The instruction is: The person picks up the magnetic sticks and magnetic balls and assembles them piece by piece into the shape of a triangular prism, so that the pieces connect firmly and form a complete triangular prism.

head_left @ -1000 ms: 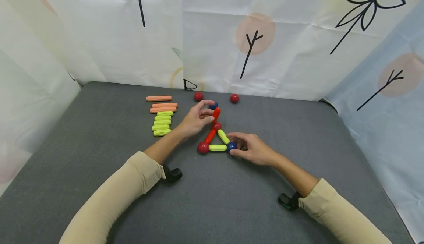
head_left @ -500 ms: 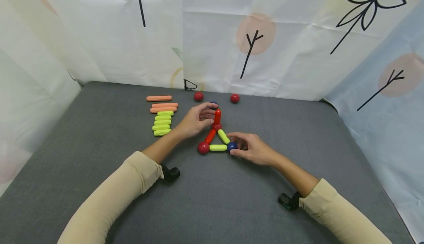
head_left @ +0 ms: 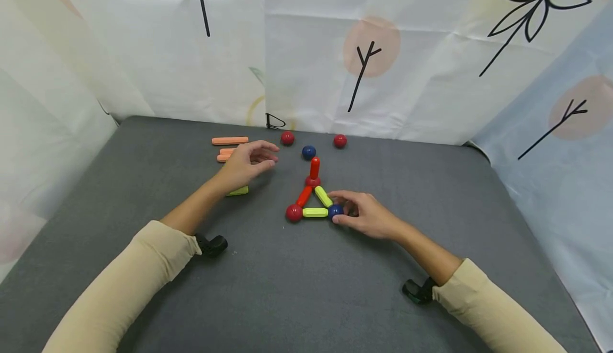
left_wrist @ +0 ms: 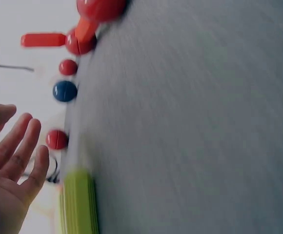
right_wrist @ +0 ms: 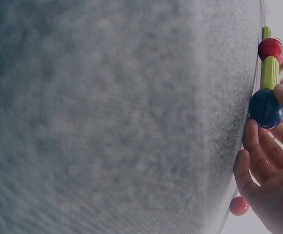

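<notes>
A flat triangle of sticks and balls lies mid-table. It has a red ball (head_left: 294, 213) at left, another red ball (head_left: 313, 182) at the far corner and a blue ball (head_left: 336, 212) at right. Two yellow-green sticks (head_left: 315, 213) and a red stick (head_left: 304, 196) join them. From the far ball a second red stick (left_wrist: 43, 40) stands upright. My right hand (head_left: 366, 215) holds the blue corner ball between thumb and fingers. My left hand (head_left: 244, 166) is off the triangle, fingers loosely bent with nothing in them, and overlaps the loose sticks at left.
Behind the triangle lie a loose blue ball (head_left: 308, 152) and two red balls, one left (head_left: 288, 138) and one right (head_left: 340, 140). Orange sticks (head_left: 230, 141) and a yellow-green stick (head_left: 238, 191) show around my left hand. A patterned cloth (head_left: 306, 49) hangs beyond the table.
The red stick at the far corner has gone from leaning to upright. My left hand has let it go and moved left over the loose sticks. My right hand has stayed put.
</notes>
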{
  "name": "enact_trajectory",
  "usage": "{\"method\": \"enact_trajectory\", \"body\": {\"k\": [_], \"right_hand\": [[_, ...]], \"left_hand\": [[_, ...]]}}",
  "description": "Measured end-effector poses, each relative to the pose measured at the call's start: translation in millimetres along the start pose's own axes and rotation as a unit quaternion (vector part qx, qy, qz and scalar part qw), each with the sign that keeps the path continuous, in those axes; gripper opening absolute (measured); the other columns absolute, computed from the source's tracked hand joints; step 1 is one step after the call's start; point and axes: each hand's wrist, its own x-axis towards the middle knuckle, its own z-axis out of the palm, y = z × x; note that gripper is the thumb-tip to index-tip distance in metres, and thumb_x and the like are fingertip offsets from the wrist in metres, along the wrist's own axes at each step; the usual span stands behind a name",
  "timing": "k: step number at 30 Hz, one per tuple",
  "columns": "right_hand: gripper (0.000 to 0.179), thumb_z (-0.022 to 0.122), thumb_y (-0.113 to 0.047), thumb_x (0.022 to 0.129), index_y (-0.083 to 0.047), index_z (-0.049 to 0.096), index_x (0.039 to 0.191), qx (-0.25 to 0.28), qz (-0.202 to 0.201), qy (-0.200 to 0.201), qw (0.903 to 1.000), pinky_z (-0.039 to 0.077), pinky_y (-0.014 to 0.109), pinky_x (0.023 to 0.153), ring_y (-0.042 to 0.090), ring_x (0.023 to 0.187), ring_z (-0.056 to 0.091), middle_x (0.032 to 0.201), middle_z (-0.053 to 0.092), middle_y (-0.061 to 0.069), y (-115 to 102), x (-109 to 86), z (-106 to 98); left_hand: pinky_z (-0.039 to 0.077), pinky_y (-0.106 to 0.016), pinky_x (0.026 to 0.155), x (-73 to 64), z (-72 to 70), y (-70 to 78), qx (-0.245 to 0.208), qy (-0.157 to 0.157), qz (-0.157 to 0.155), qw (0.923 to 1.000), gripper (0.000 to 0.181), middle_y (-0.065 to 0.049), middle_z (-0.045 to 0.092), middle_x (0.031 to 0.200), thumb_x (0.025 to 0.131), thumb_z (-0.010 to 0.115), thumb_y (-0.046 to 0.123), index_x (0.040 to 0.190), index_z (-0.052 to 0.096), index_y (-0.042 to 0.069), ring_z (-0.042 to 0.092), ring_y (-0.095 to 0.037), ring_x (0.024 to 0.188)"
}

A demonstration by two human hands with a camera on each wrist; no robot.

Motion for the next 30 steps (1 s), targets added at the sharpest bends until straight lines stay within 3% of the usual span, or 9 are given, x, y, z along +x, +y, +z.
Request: {"method": "enact_trajectory", "body": {"k": [5,10,15,19,25,30], "right_hand": [[0.052,0.07,-0.017,0.094,-0.003,0.053,0.141,-0.002,0.004,-0.003,1.0,0.049,0.03,0.075,0.018,0.091,0.059,0.121,0.065,0.01,-2.0,0.7,-1.2],[0.052,0.07,-0.017,0.094,-0.003,0.052,0.141,-0.004,0.006,-0.004,1.0,0.048,0.029,0.074,0.018,0.09,0.059,0.12,0.065,0.01,-3.0,0.6,-1.5],[0.052,0.07,-0.016,0.094,-0.003,0.053,0.14,-0.005,0.006,-0.001,1.0,0.048,0.028,0.072,0.018,0.089,0.058,0.12,0.065,0.01,-3.4,0.2,-1.3],[0.052,0.07,-0.016,0.093,-0.002,0.053,0.14,-0.006,0.004,0.0,1.0,0.048,0.028,0.072,0.018,0.089,0.059,0.12,0.065,0.01,-3.1,0.3,-0.9],[0.051,0.07,-0.015,0.094,-0.003,0.053,0.14,-0.006,0.002,-0.001,1.0,0.048,0.029,0.072,0.019,0.089,0.059,0.119,0.065,0.01,-2.5,0.3,-0.2],[0.051,0.07,-0.016,0.094,-0.002,0.053,0.14,-0.003,0.001,0.0,1.0,0.049,0.029,0.073,0.019,0.089,0.059,0.12,0.065,0.01,-2.6,0.1,-0.2]], "left_hand": [[0.051,-0.027,0.08,-25.8,-23.4,-9.4,0.033,-0.005,-0.022,0.9992,0.029,-0.016,0.07,0.111,0.096,0.066,0.008,0.124,0.063,0.0,0.067,-0.025,0.101],[0.055,-0.031,0.081,-44.5,-35.1,-14.7,0.085,-0.027,0.006,0.996,0.028,-0.012,0.073,0.104,0.092,0.07,0.003,0.119,0.065,0.0,0.069,-0.022,0.096],[0.055,-0.041,0.08,-57.3,-40.9,-15.0,0.144,-0.054,0.028,0.9878,0.032,-0.005,0.073,0.101,0.085,0.077,0.003,0.116,0.068,0.003,0.068,-0.021,0.095],[0.055,-0.045,0.083,-62.8,-42.0,-18.2,0.189,-0.069,0.048,0.9784,0.036,-0.006,0.072,0.106,0.081,0.079,-0.002,0.115,0.069,0.003,0.068,-0.023,0.099],[0.053,-0.041,0.083,-62.0,-34.2,-16.7,0.275,-0.084,0.084,0.954,0.039,-0.003,0.07,0.103,0.081,0.077,-0.004,0.119,0.067,0.004,0.065,-0.017,0.092],[0.053,-0.041,0.082,-56.9,-23.9,-10.6,0.278,-0.102,0.073,0.9523,0.044,-0.003,0.069,0.1,0.084,0.074,-0.003,0.125,0.064,0.005,0.064,-0.017,0.092]]}}
